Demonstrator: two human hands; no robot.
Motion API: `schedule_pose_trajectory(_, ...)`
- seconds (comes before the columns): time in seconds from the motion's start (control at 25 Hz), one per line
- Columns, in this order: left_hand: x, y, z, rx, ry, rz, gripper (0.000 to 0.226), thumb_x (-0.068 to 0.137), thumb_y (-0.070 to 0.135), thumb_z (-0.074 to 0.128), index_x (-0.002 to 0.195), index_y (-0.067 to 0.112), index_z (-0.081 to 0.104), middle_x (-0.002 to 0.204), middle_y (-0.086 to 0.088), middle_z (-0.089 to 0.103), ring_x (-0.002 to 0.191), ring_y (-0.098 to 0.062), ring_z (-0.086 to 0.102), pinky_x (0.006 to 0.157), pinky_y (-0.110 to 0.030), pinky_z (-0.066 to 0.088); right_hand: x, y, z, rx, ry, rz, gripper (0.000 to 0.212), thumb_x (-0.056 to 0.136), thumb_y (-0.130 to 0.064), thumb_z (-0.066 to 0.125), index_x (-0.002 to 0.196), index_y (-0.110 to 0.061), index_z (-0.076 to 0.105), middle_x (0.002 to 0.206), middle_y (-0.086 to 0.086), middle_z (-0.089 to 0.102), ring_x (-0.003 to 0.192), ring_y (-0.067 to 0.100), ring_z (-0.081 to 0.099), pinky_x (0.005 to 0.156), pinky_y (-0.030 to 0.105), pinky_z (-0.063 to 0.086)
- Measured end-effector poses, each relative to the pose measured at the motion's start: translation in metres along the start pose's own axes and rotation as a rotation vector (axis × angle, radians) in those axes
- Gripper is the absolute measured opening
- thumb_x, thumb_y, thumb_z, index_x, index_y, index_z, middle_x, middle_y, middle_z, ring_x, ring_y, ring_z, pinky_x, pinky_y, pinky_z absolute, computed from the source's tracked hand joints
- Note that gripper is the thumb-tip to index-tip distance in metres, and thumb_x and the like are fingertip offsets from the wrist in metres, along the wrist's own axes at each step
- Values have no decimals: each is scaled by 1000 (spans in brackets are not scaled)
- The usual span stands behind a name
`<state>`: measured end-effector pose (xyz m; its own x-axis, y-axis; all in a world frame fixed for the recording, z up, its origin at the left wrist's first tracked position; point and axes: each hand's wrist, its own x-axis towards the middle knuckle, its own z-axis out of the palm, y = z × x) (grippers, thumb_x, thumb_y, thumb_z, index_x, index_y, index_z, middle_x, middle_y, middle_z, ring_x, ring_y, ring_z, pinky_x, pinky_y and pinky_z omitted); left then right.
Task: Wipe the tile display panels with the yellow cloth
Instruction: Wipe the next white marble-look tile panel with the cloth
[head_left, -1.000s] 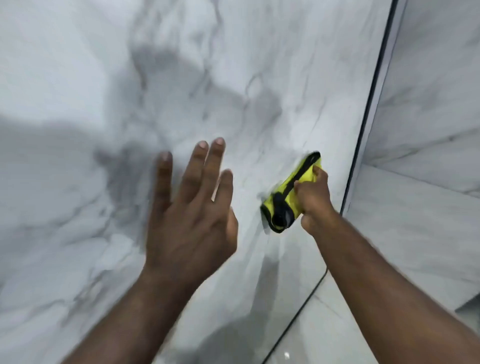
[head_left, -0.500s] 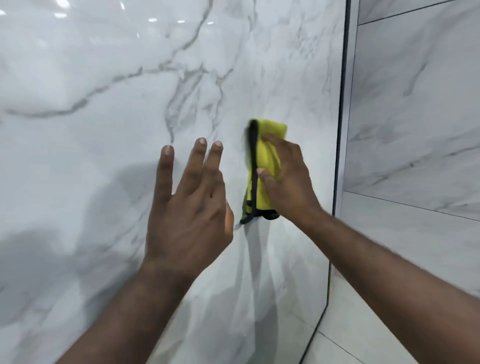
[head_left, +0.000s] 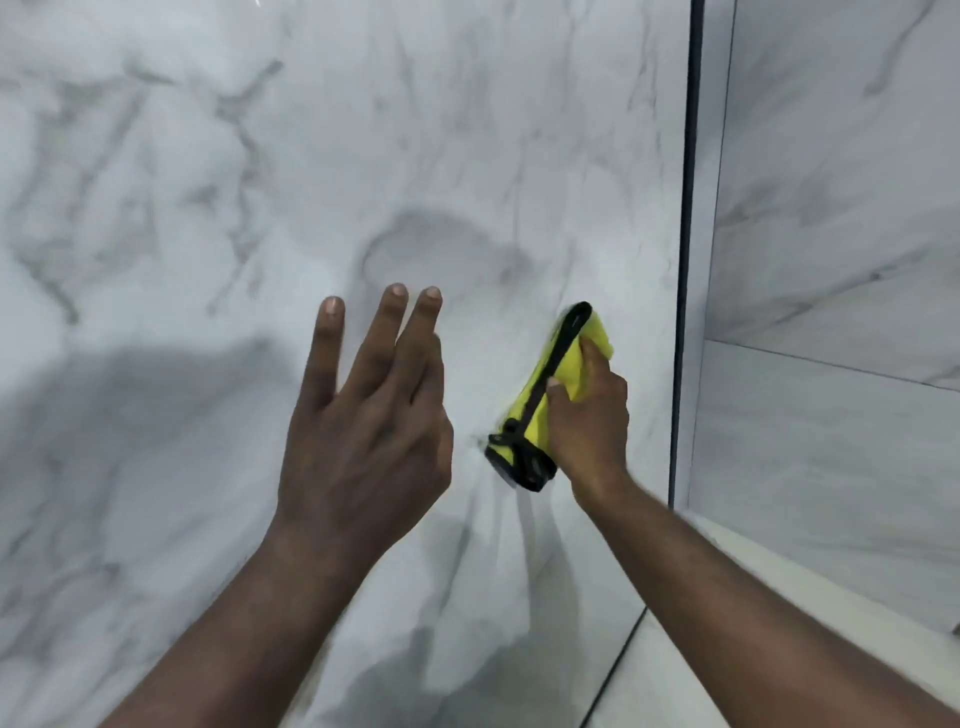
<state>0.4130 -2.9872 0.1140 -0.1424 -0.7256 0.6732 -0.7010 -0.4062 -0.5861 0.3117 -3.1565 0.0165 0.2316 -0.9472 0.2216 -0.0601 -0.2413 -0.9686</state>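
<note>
The right hand (head_left: 587, 421) grips the folded yellow cloth (head_left: 571, 358). Its fingers (head_left: 597, 364) are curled over the cloth and clamp it, with the thumb on the near side. The cloth has black trim and lies against the marble panel (head_left: 467, 156), tilted, with its lower end to the left. It sits near the panel's right edge, just left of the dark joint (head_left: 685, 260).

The left hand (head_left: 363, 431) is raised in front of the same panel, beside the cloth but apart from it. Its fingers (head_left: 376, 338) are straight, spread apart and hold nothing. I cannot tell if they touch the panel.

Right of the joint stands a second panel (head_left: 831, 156), also white with grey veins. Shadows of the arms fall on the first panel.
</note>
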Motion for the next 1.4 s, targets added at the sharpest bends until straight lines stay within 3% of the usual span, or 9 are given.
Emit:
schedule_pose_trajectory(0.12, 2, 26, 25, -59, -67, 100, 43, 99, 12, 55, 137, -4, 66, 168, -18, 44, 157, -37, 40, 131, -62, 23, -27, 54, 6, -64, -54, -154, 60, 105, -25, 64, 158, -38, 41, 145, -9, 46, 132, 5, 47, 107, 18, 39)
schedule_pose_trajectory(0.28, -1, 56, 56, -16, -176, 207, 50, 99, 14, 57, 147, -2, 59, 167, -18, 45, 159, -37, 37, 131, -61, 23, -30, 141, 4, -14, -77, 334, 58, 102, -26, 67, 155, -32, 45, 143, -3, 55, 135, 20, 54, 110, 36, 46)
schedule_pose_trajectory(0.4, -12, 57, 67, 53, -130, 273, 49, 100, 14, 62, 145, -2, 62, 161, -19, 53, 155, -37, 43, 128, -57, 34, -34, 185, 6, -46, -85, 311, 57, 98, -24, 73, 150, -32, 49, 135, -14, 55, 123, 0, 55, 92, 21, 52)
schedule_pose_trajectory(0.6, -13, 60, 66, 87, -69, 282, 41, 99, 12, 71, 138, -1, 70, 157, -19, 57, 150, -35, 51, 123, -56, 43, -36, 235, 14, -3, -242, 620, 69, 81, -46, 78, 143, -38, 48, 136, -5, 63, 123, 18, 63, 103, 46, 54)
schedule_pose_trajectory(0.68, -14, 58, 68, 96, -59, 279, 39, 100, 10, 71, 137, -1, 70, 155, -19, 58, 149, -36, 52, 122, -56, 44, -39, 243, 12, -6, -207, 597, 63, 91, -29, 80, 143, -41, 47, 135, -10, 61, 123, 12, 62, 98, 38, 55)
schedule_pose_trajectory(0.8, -12, 59, 66, 81, -50, 274, 37, 100, 10, 70, 135, -1, 71, 154, -18, 59, 149, -35, 52, 123, -55, 43, -40, 253, 8, 21, -301, 678, 63, 90, -5, 77, 130, -46, 51, 139, 3, 61, 122, 24, 65, 89, 50, 61)
schedule_pose_trajectory(0.96, -13, 57, 67, 69, -60, 278, 38, 100, 10, 67, 136, 0, 70, 155, -19, 59, 150, -36, 50, 124, -55, 41, -39, 243, 14, 113, -193, 744, 64, 89, -8, 78, 130, -48, 51, 127, -12, 63, 115, 20, 67, 88, 48, 61)
schedule_pose_trajectory(1.08, -12, 58, 66, 67, -59, 290, 35, 101, 9, 63, 134, -1, 70, 155, -20, 58, 151, -37, 48, 125, -56, 40, -36, 234, 15, 228, -185, 927, 63, 94, 1, 67, 141, -36, 50, 141, 8, 58, 117, 30, 64, 86, 50, 61)
schedule_pose_trajectory(1.4, 4, 57, 45, -155, -131, 95, 46, 96, 18, 58, 138, 1, 66, 167, -18, 46, 157, -37, 40, 132, -57, 22, 38, 87, -22, 280, 51, 353, 63, 93, -3, 69, 134, -47, 51, 124, -10, 64, 109, 15, 69, 99, 47, 59)
